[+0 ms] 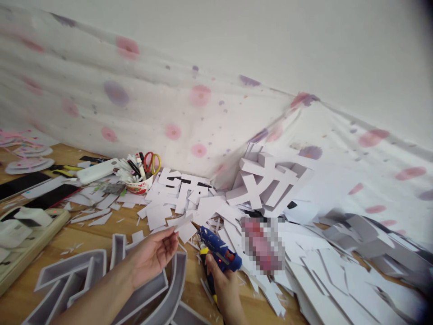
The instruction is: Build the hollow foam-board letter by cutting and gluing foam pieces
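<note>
My left hand (154, 253) pinches a thin white strip of card (181, 221) by its end, palm turned up, above the grey hollow letter form (101, 280) on the wooden table. My right hand (225, 282) grips a blue and yellow glue gun (218, 250). Its nozzle points up and left and sits right at the strip's far end.
Heaps of white card offcuts (321, 275) cover the table at right, with built white 3D letters (267, 180) at the back. A bowl of scissors and pens (140, 174) stands at back left. A flowered cloth (169, 113) hangs behind. A wooden tray (27, 239) lies at left.
</note>
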Demonstrator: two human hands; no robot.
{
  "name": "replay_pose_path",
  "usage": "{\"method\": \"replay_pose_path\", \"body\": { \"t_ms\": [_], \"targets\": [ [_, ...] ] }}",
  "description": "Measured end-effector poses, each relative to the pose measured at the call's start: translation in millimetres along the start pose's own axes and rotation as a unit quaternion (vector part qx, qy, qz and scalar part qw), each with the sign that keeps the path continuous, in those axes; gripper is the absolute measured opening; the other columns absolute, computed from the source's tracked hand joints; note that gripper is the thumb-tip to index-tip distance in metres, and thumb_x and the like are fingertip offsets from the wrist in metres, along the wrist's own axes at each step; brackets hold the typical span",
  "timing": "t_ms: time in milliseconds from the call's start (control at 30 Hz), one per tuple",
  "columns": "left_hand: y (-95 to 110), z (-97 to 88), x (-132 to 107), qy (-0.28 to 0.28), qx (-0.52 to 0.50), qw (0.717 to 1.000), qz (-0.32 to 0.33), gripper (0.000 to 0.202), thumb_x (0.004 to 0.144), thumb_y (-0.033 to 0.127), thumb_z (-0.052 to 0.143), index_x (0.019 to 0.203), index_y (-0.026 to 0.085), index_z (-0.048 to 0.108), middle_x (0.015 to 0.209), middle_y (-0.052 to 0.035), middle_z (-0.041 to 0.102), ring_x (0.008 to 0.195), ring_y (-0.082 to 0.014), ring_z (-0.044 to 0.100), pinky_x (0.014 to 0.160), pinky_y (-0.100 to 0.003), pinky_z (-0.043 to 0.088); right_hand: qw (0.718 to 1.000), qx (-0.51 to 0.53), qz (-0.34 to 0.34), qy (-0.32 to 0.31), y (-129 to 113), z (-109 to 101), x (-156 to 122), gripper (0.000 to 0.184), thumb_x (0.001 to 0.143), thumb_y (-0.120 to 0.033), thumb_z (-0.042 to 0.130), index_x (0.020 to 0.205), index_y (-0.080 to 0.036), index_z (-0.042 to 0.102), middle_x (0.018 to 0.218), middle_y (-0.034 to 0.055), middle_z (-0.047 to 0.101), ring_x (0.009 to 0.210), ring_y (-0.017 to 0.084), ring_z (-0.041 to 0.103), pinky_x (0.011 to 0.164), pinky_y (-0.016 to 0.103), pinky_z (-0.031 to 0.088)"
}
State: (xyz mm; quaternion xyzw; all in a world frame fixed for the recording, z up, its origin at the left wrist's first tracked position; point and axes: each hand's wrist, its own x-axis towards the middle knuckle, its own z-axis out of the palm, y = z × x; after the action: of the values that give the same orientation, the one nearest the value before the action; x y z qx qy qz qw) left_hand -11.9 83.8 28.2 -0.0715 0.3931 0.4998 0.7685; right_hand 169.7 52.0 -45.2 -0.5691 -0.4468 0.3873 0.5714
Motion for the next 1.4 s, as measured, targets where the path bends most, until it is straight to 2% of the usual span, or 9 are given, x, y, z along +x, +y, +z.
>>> {"method": "replay_pose_path", "body": {
  "t_ms": [200,333,467,667,800,967,1200,1400],
  "targets": [
    [-1.0,-1.4,0.1,-0.001,0.007,1.0,-0.006,0.011,0.083,0.0,0.05,0.077,0.006,0.058,0.064,-0.0058,0.061,0.052,-0.0087,0.061,0.049,-0.018,0.056,1.0,-0.005,0.005,0.005,-9.8,2.5,-7.6,0.046,0.064,-0.062,0.066,0.051,-0.019,0.055,0.049,0.0001,0.05,0.056,0.017,0.05,0.057,0.028,0.044],
    [-0.6,-1.0,-0.9,-0.002,0.001,1.0,-0.009,0.01,0.083,0.001,0.05,0.078,0.006,0.057,0.064,-0.0053,0.061,0.052,-0.0086,0.061,0.049,-0.019,0.056,1.0,0.018,0.002,0.014,-10.4,5.6,-10.6,0.043,0.063,-0.06,0.067,0.063,-0.017,0.063,0.054,-0.0003,0.053,0.055,0.015,0.049,0.059,0.028,0.045],
    [0.6,0.0,-2.2,-0.007,-0.003,1.0,-0.014,0.009,0.083,0.001,0.049,0.079,0.006,0.056,0.065,-0.0058,0.06,0.053,-0.0088,0.061,0.049,-0.018,0.055,1.0,0.016,0.003,0.004,-0.2,3.8,-8.3,0.042,0.064,-0.057,0.068,0.073,-0.016,0.066,0.057,0.0004,0.056,0.054,0.014,0.049,0.058,0.027,0.045],
    [0.9,1.5,-3.4,-0.008,0.007,1.0,-0.013,0.009,0.083,0.001,0.049,0.079,0.005,0.056,0.065,-0.0053,0.059,0.053,-0.0084,0.06,0.049,-0.018,0.055,0.999,0.015,0.005,-0.029,14.8,0.4,-4.4,0.043,0.064,-0.057,0.069,0.075,-0.015,0.066,0.057,0.0005,0.055,0.053,0.014,0.049,0.056,0.027,0.045],
    [0.4,0.6,-3.2,-0.009,0.009,1.0,-0.012,0.008,0.083,0.002,0.05,0.079,0.005,0.055,0.066,-0.0052,0.059,0.053,-0.0083,0.06,0.049,-0.018,0.055,1.0,0.016,0.002,-0.006,4.7,4.1,-8.6,0.044,0.064,-0.058,0.068,0.077,-0.016,0.066,0.056,0.0004,0.055,0.056,0.015,0.05,0.057,0.027,0.046],
    [-0.1,-1.2,-3.0,-0.008,0.002,1.0,-0.011,0.007,0.083,0.002,0.051,0.079,0.005,0.056,0.066,-0.0057,0.059,0.054,-0.0088,0.06,0.049,-0.018,0.055,1.0,0.007,0.004,-0.009,-4.7,5.3,-11.0,0.041,0.063,-0.058,0.069,0.068,-0.017,0.066,0.052,0.0004,0.054,0.058,0.017,0.053,0.058,0.028,0.047],
    [-0.2,1.4,-4.2,-0.001,-0.002,1.0,-0.001,0.007,0.082,0.0,0.051,0.079,0.004,0.056,0.067,-0.0062,0.058,0.055,-0.0089,0.06,0.049,-0.018,0.054,0.999,0.018,0.002,-0.035,3.0,3.5,-9.4,0.042,0.064,-0.055,0.069,0.078,-0.015,0.069,0.072,0.0051,0.066,0.07,0.02,0.06,0.069,0.03,0.05],
    [-0.3,0.4,-3.5,-0.006,0.002,1.0,0.0,0.007,0.082,0.001,0.051,0.079,0.005,0.056,0.068,-0.0057,0.057,0.056,-0.0079,0.059,0.049,-0.017,0.054,0.999,0.006,-0.012,-0.053,14.2,1.2,-7.9,0.038,0.066,-0.051,0.069,0.08,-0.016,0.069,0.067,0.0042,0.065,0.065,0.02,0.06,0.064,0.029,0.051]
  ]
}}
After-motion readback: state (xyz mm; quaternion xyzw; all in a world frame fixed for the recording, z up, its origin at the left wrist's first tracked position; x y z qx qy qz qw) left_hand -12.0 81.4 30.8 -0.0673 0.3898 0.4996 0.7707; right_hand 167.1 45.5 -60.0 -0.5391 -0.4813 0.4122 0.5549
